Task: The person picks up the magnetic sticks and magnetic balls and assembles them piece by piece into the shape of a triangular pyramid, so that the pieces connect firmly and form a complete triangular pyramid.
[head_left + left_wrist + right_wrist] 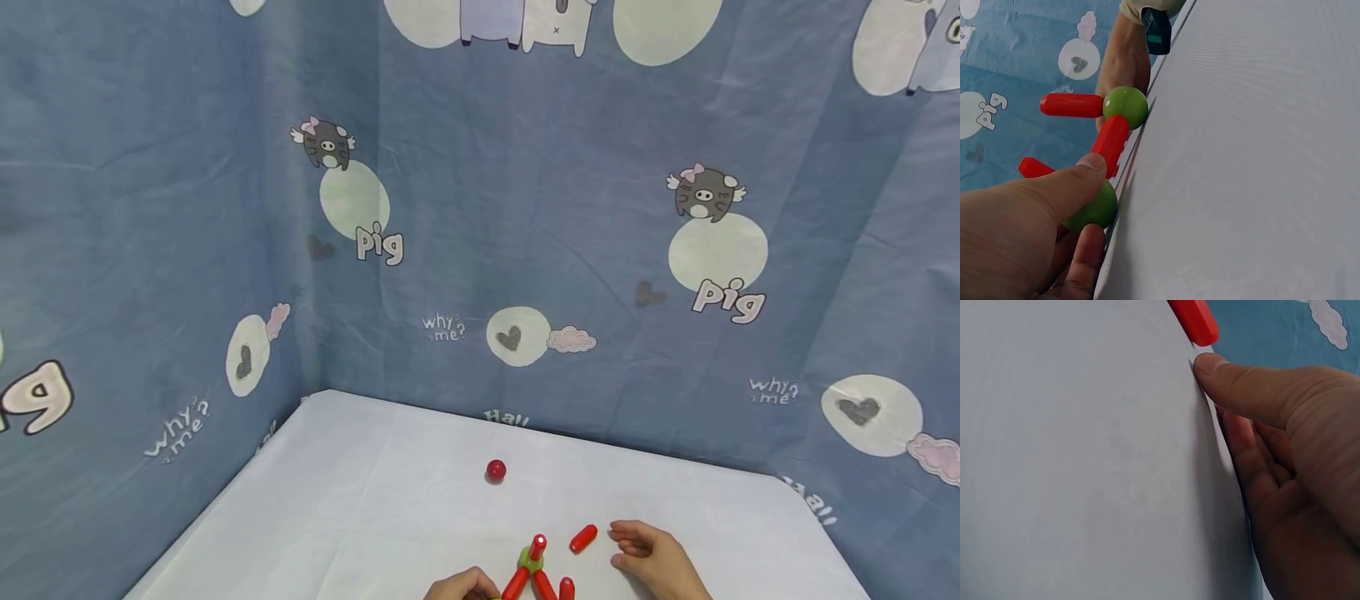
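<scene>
My left hand point(461, 585) grips a frame of red rods and green balls at the table's near side. In the left wrist view, its thumb and fingers are around the nearer green ball point(1099, 209), with the thumb tip on a red connecting rod point(1112, 142). That rod runs to a farther green ball point(1125, 106), from which an upright red rod point(1072, 105) sticks up. To the right, my right hand point(660, 560) rests by the table with loosely bent fingers and nothing between them. Just left of its fingertips lies a loose red rod point(583, 538).
A small red ball point(496, 471) sits farther back on the white table point(390, 475). Blue cloth point(525, 208) with printed pigs hangs behind the table and along its left side. The near part of the rod frame falls outside the head view.
</scene>
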Available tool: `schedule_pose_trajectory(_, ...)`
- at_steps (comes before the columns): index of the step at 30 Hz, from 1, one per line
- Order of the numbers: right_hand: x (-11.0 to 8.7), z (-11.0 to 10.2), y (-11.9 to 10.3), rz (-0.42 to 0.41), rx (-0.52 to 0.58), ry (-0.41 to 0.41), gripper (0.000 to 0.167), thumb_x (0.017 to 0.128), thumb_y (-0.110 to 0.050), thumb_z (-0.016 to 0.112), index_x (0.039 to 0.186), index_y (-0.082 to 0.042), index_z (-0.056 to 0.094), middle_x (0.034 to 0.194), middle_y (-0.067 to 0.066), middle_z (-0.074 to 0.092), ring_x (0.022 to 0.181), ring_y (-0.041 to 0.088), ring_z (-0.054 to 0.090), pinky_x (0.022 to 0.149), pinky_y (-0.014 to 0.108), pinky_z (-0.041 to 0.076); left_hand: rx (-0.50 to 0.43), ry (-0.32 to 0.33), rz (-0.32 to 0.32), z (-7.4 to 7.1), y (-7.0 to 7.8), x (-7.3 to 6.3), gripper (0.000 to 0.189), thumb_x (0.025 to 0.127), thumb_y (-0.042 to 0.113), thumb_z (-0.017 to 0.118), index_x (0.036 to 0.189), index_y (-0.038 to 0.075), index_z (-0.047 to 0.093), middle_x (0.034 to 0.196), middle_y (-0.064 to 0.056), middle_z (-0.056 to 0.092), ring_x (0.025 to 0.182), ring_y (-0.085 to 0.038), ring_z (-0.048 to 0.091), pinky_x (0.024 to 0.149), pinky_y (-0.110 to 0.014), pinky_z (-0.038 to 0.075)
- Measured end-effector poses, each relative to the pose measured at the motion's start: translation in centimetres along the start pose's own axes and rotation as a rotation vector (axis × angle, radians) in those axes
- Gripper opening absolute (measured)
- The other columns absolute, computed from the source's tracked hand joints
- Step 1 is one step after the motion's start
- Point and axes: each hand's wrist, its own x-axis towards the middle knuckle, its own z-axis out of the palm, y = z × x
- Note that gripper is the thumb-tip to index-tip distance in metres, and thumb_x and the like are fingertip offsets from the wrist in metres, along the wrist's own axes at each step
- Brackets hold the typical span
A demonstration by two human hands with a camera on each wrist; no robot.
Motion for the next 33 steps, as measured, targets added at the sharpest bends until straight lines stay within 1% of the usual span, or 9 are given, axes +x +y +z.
schedule_pose_trajectory(5, 0.5, 0.3, -0.4, -0.012, -0.027, -0.006, 0.048, 0.08, -0.019, 0.086, 0.123, -0.004, 0.07, 0.115, 0.009, 0.075, 0.097, 0.014, 0.069, 0.083, 0.031, 0.058, -0.014, 0.001, 0.014, 0.1, -0.1, 0.0, 0.014, 0.091, 0.018, 0.074, 0.098, 0.009, 0.067, 0.084, 0.006, 0.069, 0.073, 0.0, 0.061, 0.068, -0.017, 0.051)
schedule_pose_trajectory(11, 0.8, 0.3, -0.6, -0.062, -0.003, -0.027, 0.046, 0.082, -0.017, 0.085, 0.123, -0.002, 0.07, 0.118, 0.011, 0.075, 0.097, 0.015, 0.069, 0.078, 0.02, 0.055, -0.016, 0.004, 0.011, 0.2, -0.2, 0.1, 0.014, 0.091, 0.019, 0.074, 0.098, 0.01, 0.067, 0.084, 0.007, 0.069, 0.074, 0.001, 0.061, 0.068, -0.017, 0.05)
schedule_pose_trajectory(14, 0.8, 0.2, -0.5, -0.085, 0.007, -0.043, 0.046, 0.082, -0.016, 0.085, 0.123, -0.001, 0.07, 0.117, 0.013, 0.075, 0.097, 0.015, 0.069, 0.077, 0.017, 0.054, -0.022, 0.004, 0.006, 0.2, -0.3, 0.1, 0.013, 0.091, 0.018, 0.074, 0.098, 0.01, 0.067, 0.084, 0.007, 0.069, 0.074, 0.0, 0.061, 0.068, -0.017, 0.05)
schedule_pose_trajectory(19, 1.1, 0.2, -0.6, -0.115, 0.015, -0.066, 0.046, 0.082, -0.015, 0.084, 0.123, 0.0, 0.07, 0.116, 0.014, 0.075, 0.097, 0.016, 0.07, 0.077, 0.018, 0.054, -0.024, 0.007, 0.007, 0.2, -0.3, 0.1, 0.013, 0.091, 0.018, 0.074, 0.098, 0.01, 0.067, 0.084, 0.007, 0.069, 0.074, 0.0, 0.062, 0.068, -0.017, 0.05)
schedule_pose_trajectory(24, 1.6, 0.4, -1.0, -0.12, 0.009, -0.086, 0.045, 0.082, -0.015, 0.085, 0.123, -0.001, 0.07, 0.115, 0.013, 0.075, 0.096, 0.017, 0.069, 0.076, 0.021, 0.056, -0.035, -0.004, 0.012, 0.2, -0.3, 0.0, 0.013, 0.092, 0.018, 0.072, 0.099, 0.009, 0.067, 0.086, 0.007, 0.069, 0.075, 0.002, 0.061, 0.069, -0.017, 0.05)
schedule_pose_trajectory(27, 1.9, 0.6, -1.2, -0.125, 0.002, -0.105, 0.045, 0.082, -0.014, 0.084, 0.123, -0.002, 0.07, 0.116, 0.012, 0.075, 0.096, 0.017, 0.068, 0.077, 0.021, 0.056, -0.035, -0.005, 0.001, 0.2, 0.0, -0.1, 0.012, 0.093, 0.017, 0.072, 0.1, 0.009, 0.066, 0.086, 0.006, 0.068, 0.075, 0.001, 0.061, 0.069, -0.018, 0.05)
schedule_pose_trajectory(31, 2.3, 0.6, -1.3, -0.147, 0.004, -0.134, 0.045, 0.082, -0.013, 0.084, 0.124, -0.002, 0.07, 0.116, 0.013, 0.075, 0.095, 0.015, 0.067, 0.076, 0.019, 0.054, -0.033, -0.004, -0.012, 0.1, 0.2, -0.2, 0.013, 0.093, 0.018, 0.073, 0.099, 0.01, 0.066, 0.086, 0.005, 0.069, 0.075, 0.0, 0.061, 0.069, -0.018, 0.05)
schedule_pose_trajectory(33, 2.4, 0.6, -1.3, -0.157, 0.012, -0.154, 0.045, 0.083, -0.012, 0.083, 0.124, -0.001, 0.069, 0.116, 0.014, 0.075, 0.094, 0.012, 0.066, 0.076, 0.018, 0.053, -0.036, -0.005, -0.009, 0.0, 0.2, -0.3, 0.014, 0.092, 0.019, 0.073, 0.1, 0.009, 0.066, 0.086, 0.005, 0.069, 0.075, 0.0, 0.061, 0.069, -0.018, 0.05)
